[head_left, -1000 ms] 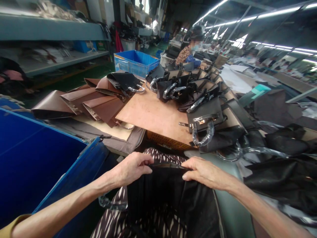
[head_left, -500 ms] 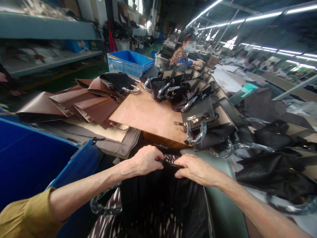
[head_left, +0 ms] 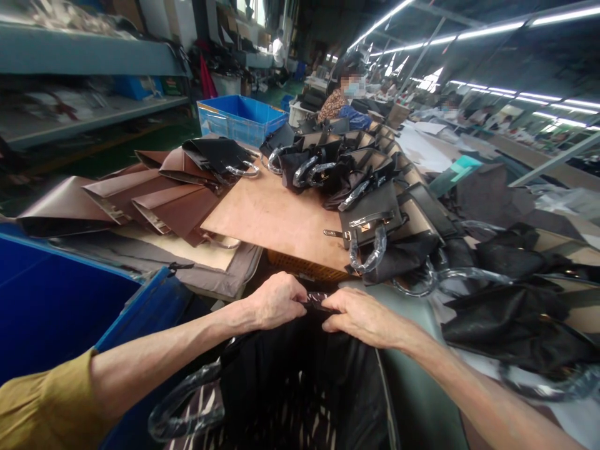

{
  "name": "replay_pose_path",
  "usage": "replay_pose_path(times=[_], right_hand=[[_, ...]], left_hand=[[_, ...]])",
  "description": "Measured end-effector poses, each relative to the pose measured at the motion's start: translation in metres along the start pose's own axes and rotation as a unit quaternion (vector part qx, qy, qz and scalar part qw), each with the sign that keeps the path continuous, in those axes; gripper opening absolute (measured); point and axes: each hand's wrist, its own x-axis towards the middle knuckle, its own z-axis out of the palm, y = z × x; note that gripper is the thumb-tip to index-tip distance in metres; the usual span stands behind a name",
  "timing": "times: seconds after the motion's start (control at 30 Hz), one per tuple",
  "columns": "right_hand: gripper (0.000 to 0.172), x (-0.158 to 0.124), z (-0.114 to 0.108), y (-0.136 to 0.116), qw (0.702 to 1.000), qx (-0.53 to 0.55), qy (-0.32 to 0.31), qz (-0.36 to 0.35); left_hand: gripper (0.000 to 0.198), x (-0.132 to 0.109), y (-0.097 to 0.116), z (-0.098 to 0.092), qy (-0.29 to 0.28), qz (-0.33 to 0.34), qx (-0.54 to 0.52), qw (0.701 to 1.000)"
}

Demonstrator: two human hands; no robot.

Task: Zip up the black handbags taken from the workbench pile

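Note:
A handbag [head_left: 262,381] with a black lining and a dark, pale-streaked patterned fabric lies open toward me at the bottom of the view. My left hand [head_left: 277,301] pinches its far rim, fingers curled over the edge. Close beside it, my right hand [head_left: 363,315] grips the same rim between thumb and fingers. A short patterned strip of the rim shows between the two hands. The bag's plastic-wrapped handle [head_left: 187,400] loops out on the left, below my left forearm. The bag's lower part runs out of view.
Brown bag pieces [head_left: 178,209] lie left of a tan board [head_left: 276,212]. Black handbags [head_left: 370,231] with wrapped handles crowd the right side. A blue bin [head_left: 56,294] stands at my left, another blue bin [head_left: 239,122] farther back. A co-worker [head_left: 335,103] sits beyond the bags.
Both hands keep their hold on the rim, and my right hand has come slightly nearer my left. The bag's handle has shifted left and down. The view has turned slightly.

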Motion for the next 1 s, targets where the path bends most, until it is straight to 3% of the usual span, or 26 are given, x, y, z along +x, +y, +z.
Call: replay_pose_path(times=[0.3, 0.5, 0.73, 1.0], right_hand=[[0.012, 0.018, -0.024, -0.011, 0.998, 0.010, 0.007, -0.068], [0.015, 0.013, -0.011, -0.017, 0.996, -0.014, 0.061, -0.065], [0.012, -0.001, 0.001, -0.031, 0.979, -0.105, 0.144, -0.098], [0.019, 0.003, 0.015, -0.038, 0.959, -0.191, 0.195, -0.082]], left_hand=[[0.018, -0.033, 0.032, -0.026, 0.092, -0.063, 0.062, 0.992], [0.019, -0.043, 0.028, -0.017, 0.132, -0.090, 0.096, 0.983], [0.021, -0.044, 0.031, -0.007, 0.137, -0.059, 0.100, 0.984], [0.022, -0.044, 0.030, -0.003, 0.139, -0.044, 0.084, 0.986]])
